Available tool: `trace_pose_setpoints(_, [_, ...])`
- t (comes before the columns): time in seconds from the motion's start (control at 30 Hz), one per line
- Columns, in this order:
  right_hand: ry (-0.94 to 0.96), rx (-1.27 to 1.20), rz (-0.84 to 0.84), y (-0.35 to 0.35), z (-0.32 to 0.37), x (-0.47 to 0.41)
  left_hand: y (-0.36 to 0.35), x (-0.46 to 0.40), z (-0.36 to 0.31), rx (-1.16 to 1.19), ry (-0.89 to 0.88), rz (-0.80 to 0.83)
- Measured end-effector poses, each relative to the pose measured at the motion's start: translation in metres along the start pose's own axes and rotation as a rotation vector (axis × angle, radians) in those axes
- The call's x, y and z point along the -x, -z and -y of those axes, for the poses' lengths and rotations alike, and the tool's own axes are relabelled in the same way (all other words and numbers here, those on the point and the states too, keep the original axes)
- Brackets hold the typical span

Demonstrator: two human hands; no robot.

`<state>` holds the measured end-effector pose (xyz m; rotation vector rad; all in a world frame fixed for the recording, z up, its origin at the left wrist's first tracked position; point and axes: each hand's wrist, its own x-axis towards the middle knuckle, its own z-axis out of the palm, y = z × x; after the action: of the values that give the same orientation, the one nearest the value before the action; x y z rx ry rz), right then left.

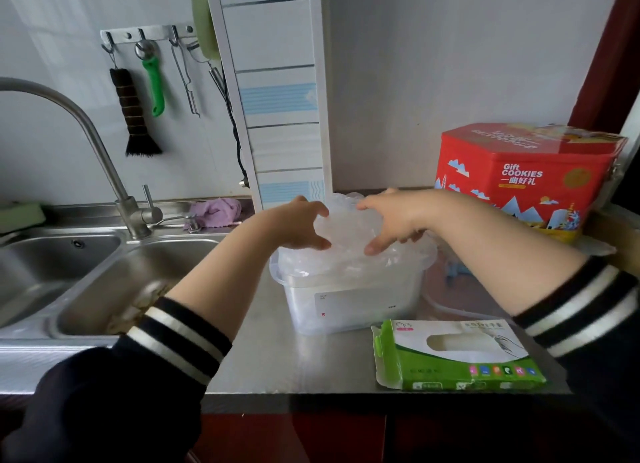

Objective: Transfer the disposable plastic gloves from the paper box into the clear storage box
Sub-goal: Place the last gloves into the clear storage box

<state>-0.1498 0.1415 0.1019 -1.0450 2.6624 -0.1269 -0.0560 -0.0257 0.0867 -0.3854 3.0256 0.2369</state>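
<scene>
A clear storage box (353, 303) with a white label stands on the steel counter. A crumpled bundle of clear plastic gloves (346, 234) bulges above its rim. My left hand (298, 223) grips the bundle's left side with curled fingers. On the right side, my right hand (391, 217) holds the same bundle, thumb underneath. The green and white paper box (453, 355) lies flat near the counter's front edge, its left flap open; I cannot tell what is inside.
A red cookie tin (519, 178) stands at the back right. A double steel sink (114, 275) with a curved faucet (86, 144) lies to the left. A purple cloth (214, 211) sits behind the sink. A clear lid (460, 289) lies right of the storage box.
</scene>
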Motion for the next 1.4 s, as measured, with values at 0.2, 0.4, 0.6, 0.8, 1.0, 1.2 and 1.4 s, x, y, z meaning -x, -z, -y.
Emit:
trace_pose_setpoints(0.2, [0.002, 0.057, 0.241, -0.019, -0.003, -0.041, -0.024, -0.03, 0.001, -0.108, 0.02, 0.192])
trace_pose_setpoints(0.4, [0.043, 0.34, 0.367, -0.046, 0.001, -0.067, -0.05, -0.053, 0.001, -0.253, 0.01, 0.38])
trace_pose_setpoints(0.6, [0.064, 0.368, 0.377, -0.069, -0.004, -0.095, -0.063, -0.061, 0.0, -0.371, -0.083, 0.458])
trace_pose_setpoints(0.8, [0.02, 0.328, 0.391, -0.075, -0.007, -0.099, -0.07, -0.065, -0.005, -0.334, -0.043, 0.471])
trace_pose_setpoints(1.0, [0.041, 0.183, 0.336, -0.05, -0.009, -0.072, -0.052, -0.051, -0.002, -0.218, -0.031, 0.37])
trace_pose_setpoints(1.2, [0.145, -0.412, -0.082, -0.009, -0.03, -0.012, -0.011, -0.019, 0.001, -0.023, -0.084, -0.147])
trace_pose_setpoints(1.4, [0.087, -0.997, -0.815, -0.045, -0.08, 0.018, -0.041, 0.008, 0.007, 0.409, 0.041, -0.725])
